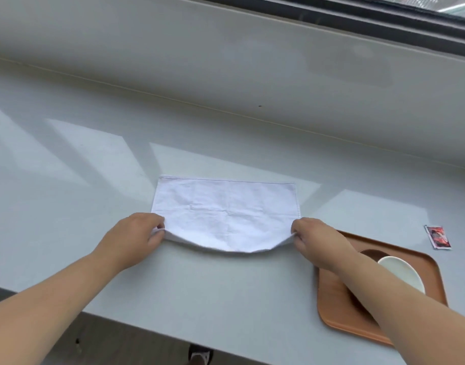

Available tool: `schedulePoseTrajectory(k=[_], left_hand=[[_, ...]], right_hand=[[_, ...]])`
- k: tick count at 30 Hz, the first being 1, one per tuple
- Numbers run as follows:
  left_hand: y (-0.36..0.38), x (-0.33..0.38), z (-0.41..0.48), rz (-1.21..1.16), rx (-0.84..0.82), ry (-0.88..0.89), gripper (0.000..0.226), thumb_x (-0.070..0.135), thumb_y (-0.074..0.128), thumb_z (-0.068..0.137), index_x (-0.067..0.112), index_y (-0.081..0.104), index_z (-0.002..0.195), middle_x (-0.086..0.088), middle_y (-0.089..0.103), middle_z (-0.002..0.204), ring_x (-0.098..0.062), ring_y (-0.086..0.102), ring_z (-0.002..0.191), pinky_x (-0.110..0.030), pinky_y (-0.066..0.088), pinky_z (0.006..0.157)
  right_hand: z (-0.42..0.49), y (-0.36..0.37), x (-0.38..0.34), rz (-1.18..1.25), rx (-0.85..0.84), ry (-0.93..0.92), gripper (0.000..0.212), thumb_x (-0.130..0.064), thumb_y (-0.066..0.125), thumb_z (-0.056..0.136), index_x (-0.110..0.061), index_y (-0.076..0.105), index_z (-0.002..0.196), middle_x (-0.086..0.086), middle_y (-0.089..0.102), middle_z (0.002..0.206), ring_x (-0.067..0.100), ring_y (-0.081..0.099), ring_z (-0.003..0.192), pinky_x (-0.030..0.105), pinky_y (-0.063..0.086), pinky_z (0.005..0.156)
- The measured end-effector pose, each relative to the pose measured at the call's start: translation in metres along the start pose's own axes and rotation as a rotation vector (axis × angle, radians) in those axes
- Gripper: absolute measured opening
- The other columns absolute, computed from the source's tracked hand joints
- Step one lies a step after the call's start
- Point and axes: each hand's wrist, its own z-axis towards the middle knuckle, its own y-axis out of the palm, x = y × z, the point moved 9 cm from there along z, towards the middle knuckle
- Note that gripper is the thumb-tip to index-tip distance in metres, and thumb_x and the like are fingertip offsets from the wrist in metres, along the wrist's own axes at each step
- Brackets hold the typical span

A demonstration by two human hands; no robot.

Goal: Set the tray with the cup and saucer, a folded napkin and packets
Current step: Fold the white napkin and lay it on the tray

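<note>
A white cloth napkin [226,209] lies on the grey counter, its near edge lifted and sagging between my hands. My left hand [136,235] pinches the near left corner, my right hand [315,238] the near right corner. To the right sits a brown tray [426,262] holding a white cup [402,272] on a dark saucer [371,254]; my right forearm crosses over them and hides part of both. A red packet [438,237] lies on the counter beyond the tray.
The grey counter [94,159] runs to a raised ledge at the back, with a dark window frame [384,19] above it. The counter's front edge runs along the bottom, and a shoe [199,355] shows on the floor below.
</note>
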Motion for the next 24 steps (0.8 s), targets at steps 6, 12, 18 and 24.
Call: schedulePoseTrajectory(k=[6,12,18,24], left_hand=[[-0.012,-0.039,0.064,-0.293,-0.029,-0.296,0.017,0.048,0.059,0.096,0.036,0.062,0.085,0.007,0.063,0.072,-0.011,0.059,0.066,-0.03,0.04,0.055],[-0.017,-0.062,0.124,-0.309,-0.018,-0.32,0.026,0.047,0.062,0.096,0.028,0.062,0.077,0.004,0.065,0.072,-0.016,0.062,0.071,-0.033,0.041,0.056],[-0.013,-0.065,0.145,-0.113,-0.032,-0.298,0.022,0.046,0.067,0.092,0.027,0.057,0.086,0.004,0.064,0.079,-0.019,0.061,0.072,-0.034,0.042,0.057],[-0.009,-0.008,0.11,0.223,-0.008,0.328,0.057,0.068,0.064,0.077,0.022,0.065,0.111,0.0,0.064,0.112,-0.026,0.061,0.102,-0.042,0.055,0.083]], right_hand=[[0.059,-0.037,0.039,0.365,0.093,0.31,0.011,-0.022,0.054,0.093,-0.02,0.058,0.083,0.002,0.063,0.072,0.02,0.056,0.064,0.03,0.04,0.055],[0.115,-0.051,0.063,0.398,0.113,0.401,0.016,-0.032,0.057,0.096,-0.02,0.06,0.087,0.001,0.068,0.079,0.022,0.061,0.07,0.029,0.04,0.054],[0.138,-0.046,0.067,0.213,0.113,0.429,0.014,-0.03,0.059,0.091,-0.019,0.054,0.085,0.001,0.06,0.078,0.027,0.056,0.075,0.031,0.038,0.055],[0.103,-0.033,-0.002,-0.172,0.079,-0.135,0.035,-0.046,0.061,0.08,-0.02,0.058,0.104,0.002,0.058,0.101,0.027,0.055,0.094,0.038,0.049,0.076]])
